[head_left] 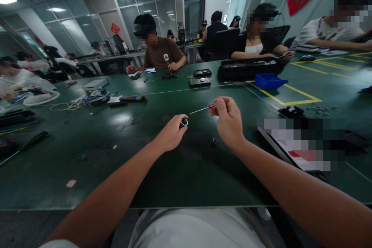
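Note:
Above the green table [162, 186], my left hand [171, 133] grips a small dark round part [183, 122] with a pale ring at its end, held between thumb and fingers. To its right, my right hand [228, 122] is closed on a thin screwdriver [200, 110] with a red handle. The shaft points left, its tip a short way above and right of the round part, apart from it. A small dark metal piece [214, 140] lies on the table below my right hand.
A blue tray [269, 81] stands at the back right, near a long black casing [250, 70]. Several small screws and black parts [291, 112] lie right. Two opened drives [200, 81] sit ahead. Left are cables [95, 97] and a dark pen-like tool [133, 98]. People work across the table.

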Available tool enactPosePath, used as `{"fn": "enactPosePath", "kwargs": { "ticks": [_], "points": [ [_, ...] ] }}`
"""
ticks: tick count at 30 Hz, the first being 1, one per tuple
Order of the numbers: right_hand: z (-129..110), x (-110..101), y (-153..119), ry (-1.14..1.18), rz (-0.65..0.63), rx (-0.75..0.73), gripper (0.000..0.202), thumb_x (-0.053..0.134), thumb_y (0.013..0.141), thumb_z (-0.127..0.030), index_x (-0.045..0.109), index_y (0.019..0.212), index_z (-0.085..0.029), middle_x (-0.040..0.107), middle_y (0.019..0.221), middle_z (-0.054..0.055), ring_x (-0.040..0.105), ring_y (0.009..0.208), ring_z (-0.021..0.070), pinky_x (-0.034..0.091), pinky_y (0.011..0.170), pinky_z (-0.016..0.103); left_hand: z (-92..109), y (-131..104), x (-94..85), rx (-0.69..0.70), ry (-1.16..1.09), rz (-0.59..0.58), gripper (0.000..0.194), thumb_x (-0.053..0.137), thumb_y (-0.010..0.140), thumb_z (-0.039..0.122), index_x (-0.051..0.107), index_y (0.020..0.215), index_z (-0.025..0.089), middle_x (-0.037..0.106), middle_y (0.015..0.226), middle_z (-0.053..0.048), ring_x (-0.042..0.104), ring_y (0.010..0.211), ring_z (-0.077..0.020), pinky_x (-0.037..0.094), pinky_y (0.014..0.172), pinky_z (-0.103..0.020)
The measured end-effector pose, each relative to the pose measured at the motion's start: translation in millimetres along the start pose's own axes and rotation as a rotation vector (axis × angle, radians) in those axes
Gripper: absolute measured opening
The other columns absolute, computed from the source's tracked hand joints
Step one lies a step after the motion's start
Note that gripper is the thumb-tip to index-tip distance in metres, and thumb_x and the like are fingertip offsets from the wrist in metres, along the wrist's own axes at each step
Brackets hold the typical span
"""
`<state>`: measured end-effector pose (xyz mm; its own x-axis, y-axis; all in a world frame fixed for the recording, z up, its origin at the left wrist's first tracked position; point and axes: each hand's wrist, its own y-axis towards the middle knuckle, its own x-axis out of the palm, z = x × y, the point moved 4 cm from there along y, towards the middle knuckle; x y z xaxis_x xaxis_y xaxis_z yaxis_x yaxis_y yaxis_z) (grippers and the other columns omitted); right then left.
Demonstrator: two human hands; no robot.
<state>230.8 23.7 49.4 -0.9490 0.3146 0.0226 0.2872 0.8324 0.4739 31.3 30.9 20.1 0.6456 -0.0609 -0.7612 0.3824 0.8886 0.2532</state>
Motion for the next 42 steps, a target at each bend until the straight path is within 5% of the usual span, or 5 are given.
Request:
{"fn": "enactPosePath", "kwargs": {
  "ticks": [7,13,24,33,42],
  "points": [
    [-5,-4,2,0.017,0.054,-0.085,0.018,0.046,0.099,-0.039,0.055,0.096,-0.024,0.062,0.078,0.0,0.061,0.069,0.0144,0.051,0.068,0.032,30,6,25.0,0.056,0.167,-0.221,0.027,0.062,0.09,0.04,0.062,0.106,0.019,0.066,0.102,-0.009,0.062,0.091,-0.0249,0.05,0.078,-0.037],
    [-6,-4,2,0.038,0.044,-0.073,0.019,0.047,0.098,-0.041,0.055,0.094,-0.024,0.062,0.079,0.0,0.062,0.07,0.0146,0.051,0.068,0.032,56,11,51.0,0.202,0.394,-0.366,0.035,0.047,0.097,0.036,0.061,0.126,0.025,0.063,0.111,-0.009,0.063,0.097,-0.0256,0.05,0.076,-0.035],
    [-7,-4,2,0.031,0.014,-0.066,0.019,0.047,0.097,-0.042,0.055,0.094,-0.025,0.062,0.08,0.0,0.061,0.071,0.0151,0.051,0.069,0.032,49,20,57.4,0.217,0.366,-0.376,0.025,0.052,0.093,0.037,0.064,0.11,0.022,0.065,0.1,-0.008,0.064,0.085,-0.0241,0.05,0.073,-0.034],
    [-8,-5,4,0.053,0.008,-0.057,0.019,0.047,0.098,-0.04,0.056,0.093,-0.024,0.062,0.08,0.001,0.061,0.072,0.0149,0.051,0.07,0.032,-41,1,-42.6,-0.266,-0.287,0.011,0.019,0.056,0.083,0.028,0.061,0.098,0.018,0.059,0.076,-0.001,0.053,0.064,-0.0141,0.039,0.056,-0.025],
    [-4,-3,3,0.021,-0.024,-0.051,0.022,0.047,0.098,-0.042,0.056,0.092,-0.024,0.063,0.08,0.001,0.061,0.072,0.0148,0.05,0.07,0.032,-136,-93,-195.2,-0.729,-0.721,0.678,0.01,0.05,0.089,0.022,0.047,0.082,0.016,0.052,0.063,0.006,0.043,0.057,-0.0068,0.034,0.057,-0.018]
  ]
}}
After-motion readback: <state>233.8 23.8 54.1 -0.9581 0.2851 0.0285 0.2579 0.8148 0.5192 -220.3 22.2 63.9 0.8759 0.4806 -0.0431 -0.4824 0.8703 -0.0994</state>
